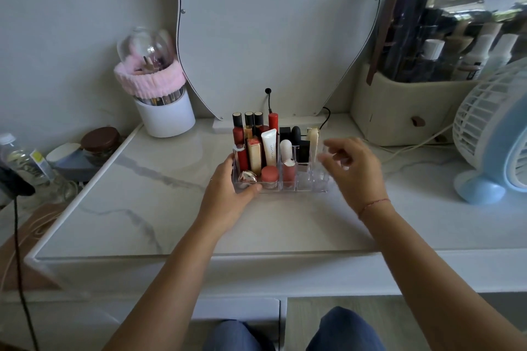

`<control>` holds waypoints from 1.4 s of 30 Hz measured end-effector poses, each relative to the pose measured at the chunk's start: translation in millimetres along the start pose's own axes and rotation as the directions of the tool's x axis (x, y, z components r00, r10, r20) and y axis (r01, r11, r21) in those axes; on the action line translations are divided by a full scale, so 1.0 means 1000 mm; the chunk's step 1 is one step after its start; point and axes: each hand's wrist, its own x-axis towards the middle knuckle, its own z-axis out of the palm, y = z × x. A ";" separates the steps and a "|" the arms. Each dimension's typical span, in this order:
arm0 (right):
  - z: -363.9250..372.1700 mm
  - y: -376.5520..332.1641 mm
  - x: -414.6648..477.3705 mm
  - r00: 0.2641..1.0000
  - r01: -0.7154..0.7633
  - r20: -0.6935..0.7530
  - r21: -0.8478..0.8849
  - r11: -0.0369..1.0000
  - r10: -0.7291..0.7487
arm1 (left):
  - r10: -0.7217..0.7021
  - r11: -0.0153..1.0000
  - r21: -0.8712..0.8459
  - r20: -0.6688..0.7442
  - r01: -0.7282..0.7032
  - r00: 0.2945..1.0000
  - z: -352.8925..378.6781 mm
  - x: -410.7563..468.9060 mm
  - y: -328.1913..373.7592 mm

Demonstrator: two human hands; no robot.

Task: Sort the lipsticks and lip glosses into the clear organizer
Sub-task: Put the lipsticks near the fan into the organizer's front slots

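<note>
The clear organizer (303, 184) stands in the middle of the marble tabletop, filled with several lipsticks and lip glosses: tall red tubes (238, 129) at the back left, a white tube (269, 147), a gold case (254, 154), a round pink pot (269, 175) and black lipsticks (295, 135). My left hand (228, 194) grips the organizer's front left corner, thumb along the front wall. Beside the right end my right hand (352, 171) is blurred, fingers spread, holding nothing. The right compartments look empty.
A white brush holder (165, 115) with a pink band stands at the back left. A mirror (273, 31) leans behind the organizer. A beige cosmetic case (405, 111) and a blue fan (493, 134) stand on the right. Jars and a bottle (20, 159) sit on the far left.
</note>
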 end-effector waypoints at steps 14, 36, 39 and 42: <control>-0.027 0.064 0.030 0.934 -0.244 0.203 -0.234 0.941 0.293 | -0.037 0.999 0.015 -0.002 0.037 0.999 0.000 0.000 -0.003; -0.049 0.067 0.009 0.922 -0.108 0.337 -0.251 0.962 0.191 | -0.046 0.998 0.037 0.000 0.046 0.999 -0.001 0.000 -0.003; -0.051 0.069 0.007 0.922 -0.137 0.339 -0.166 0.976 0.187 | -0.049 0.998 0.030 -0.001 0.049 0.999 -0.001 -0.001 -0.003; -0.053 0.070 0.005 0.933 -0.167 0.305 -0.102 0.981 0.191 | -0.050 0.998 0.021 -0.001 0.050 0.999 0.000 -0.001 -0.002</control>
